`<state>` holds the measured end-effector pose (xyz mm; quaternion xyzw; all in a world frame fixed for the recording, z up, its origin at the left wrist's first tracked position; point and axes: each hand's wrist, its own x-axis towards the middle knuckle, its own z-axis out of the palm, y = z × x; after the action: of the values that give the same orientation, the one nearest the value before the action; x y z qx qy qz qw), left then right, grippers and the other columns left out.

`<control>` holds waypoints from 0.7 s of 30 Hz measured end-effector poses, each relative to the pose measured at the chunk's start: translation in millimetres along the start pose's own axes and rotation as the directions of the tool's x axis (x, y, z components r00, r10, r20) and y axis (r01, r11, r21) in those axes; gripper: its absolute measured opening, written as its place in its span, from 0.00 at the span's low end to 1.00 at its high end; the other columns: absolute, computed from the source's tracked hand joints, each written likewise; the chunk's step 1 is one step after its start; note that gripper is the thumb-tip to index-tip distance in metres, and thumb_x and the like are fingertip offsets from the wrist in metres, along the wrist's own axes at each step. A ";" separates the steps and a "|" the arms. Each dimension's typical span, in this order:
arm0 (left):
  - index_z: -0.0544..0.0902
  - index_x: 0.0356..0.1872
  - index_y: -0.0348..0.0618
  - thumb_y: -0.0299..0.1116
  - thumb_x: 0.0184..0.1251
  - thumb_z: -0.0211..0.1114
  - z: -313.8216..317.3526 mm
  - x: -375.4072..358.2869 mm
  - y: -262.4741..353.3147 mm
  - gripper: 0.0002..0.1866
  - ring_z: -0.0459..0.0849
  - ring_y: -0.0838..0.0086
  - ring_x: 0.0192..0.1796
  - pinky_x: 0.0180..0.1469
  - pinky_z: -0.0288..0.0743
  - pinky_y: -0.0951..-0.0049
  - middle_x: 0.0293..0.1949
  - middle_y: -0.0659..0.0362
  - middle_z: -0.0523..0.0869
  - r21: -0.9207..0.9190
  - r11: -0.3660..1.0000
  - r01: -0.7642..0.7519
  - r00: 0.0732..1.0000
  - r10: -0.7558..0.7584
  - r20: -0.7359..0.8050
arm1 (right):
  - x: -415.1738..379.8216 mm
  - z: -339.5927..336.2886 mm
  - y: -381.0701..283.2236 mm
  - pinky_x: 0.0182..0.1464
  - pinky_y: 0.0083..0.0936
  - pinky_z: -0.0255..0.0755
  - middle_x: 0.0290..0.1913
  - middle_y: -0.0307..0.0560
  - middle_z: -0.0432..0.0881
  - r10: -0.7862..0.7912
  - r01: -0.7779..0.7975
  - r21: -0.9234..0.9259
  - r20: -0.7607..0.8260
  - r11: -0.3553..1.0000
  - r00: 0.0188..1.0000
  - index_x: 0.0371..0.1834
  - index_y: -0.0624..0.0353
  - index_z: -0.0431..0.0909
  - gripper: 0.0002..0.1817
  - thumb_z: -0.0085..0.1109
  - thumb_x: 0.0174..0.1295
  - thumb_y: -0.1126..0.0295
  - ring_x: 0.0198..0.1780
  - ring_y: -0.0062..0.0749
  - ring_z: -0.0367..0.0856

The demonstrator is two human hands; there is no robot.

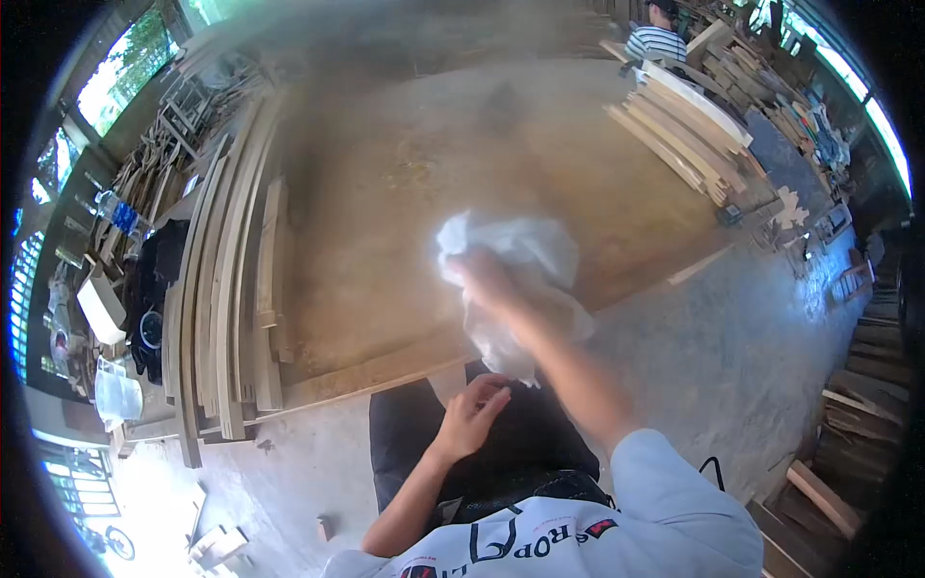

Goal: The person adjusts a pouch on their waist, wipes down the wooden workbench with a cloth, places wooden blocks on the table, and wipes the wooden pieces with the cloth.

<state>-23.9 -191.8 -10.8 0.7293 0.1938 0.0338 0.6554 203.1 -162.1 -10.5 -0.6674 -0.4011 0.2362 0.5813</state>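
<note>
My right hand [479, 276] reaches over the dusty wooden tabletop [366, 250], closed on a crumpled white cloth [535, 246]. Motion blurs both the hand and the cloth. The cloth spreads to the right of my fingers, and its lower end hangs past the table's near edge. Below that edge, in front of my dark trousers, is my left hand [472, 414]. Its fingers curl loosely, with a gap between them and the thumb and nothing seen in it. The hanging end of the cloth is close to its right.
Long wooden strips [226, 279] lie along the table's left side. Another stack of boards [684, 125] rests at the far right, near a person in a striped shirt [657, 41]. A water bottle [118, 210] and a white container [118, 393] stand left. Dust hangs over the far end.
</note>
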 end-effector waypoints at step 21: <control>0.62 0.67 0.36 0.16 0.74 0.49 -53.4 59.3 33.4 0.22 0.80 0.69 0.55 0.53 0.79 0.70 0.56 0.52 0.77 0.074 0.822 -0.565 0.715 0.532 -0.454 | -100.7 -8.5 -43.2 0.53 0.45 0.75 0.52 0.58 0.83 -0.414 0.419 -0.190 0.067 0.888 0.908 0.58 0.56 0.78 0.17 0.60 0.68 0.64 0.52 0.58 0.81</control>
<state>22.6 -124.3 16.8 0.7012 0.1154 0.4030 0.5767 141.4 -248.5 17.8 -0.6180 -0.5637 0.0726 0.5432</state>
